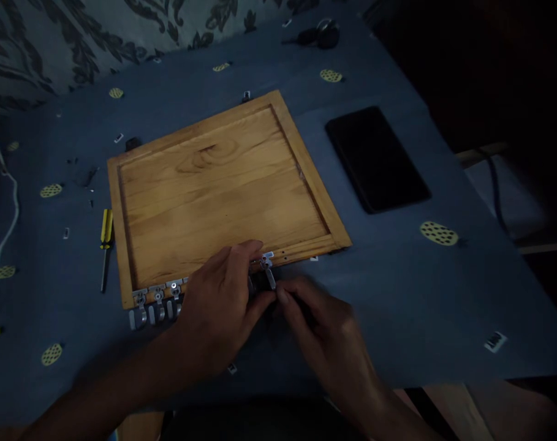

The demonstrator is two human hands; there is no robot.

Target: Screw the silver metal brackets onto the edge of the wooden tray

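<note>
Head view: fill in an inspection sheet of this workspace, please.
Surface: blue cloth with yellow dotted patches.
Job's things: wooden panel lying flat; metal hooks along its near edge.
Clutter: yellow screwdriver, dark phone, small bits scattered.
Hands: left hand on the panel's near edge; right hand beside it at a hook; grip blurred.
Cables: white cable at left.
Surroundings: patterned fabric behind; dim light.

A wooden panel [223, 184] lies flat on the table, metal hooks [156, 303] along its near edge; another hook [268, 272] sits at that edge, between fingertips.
</note>
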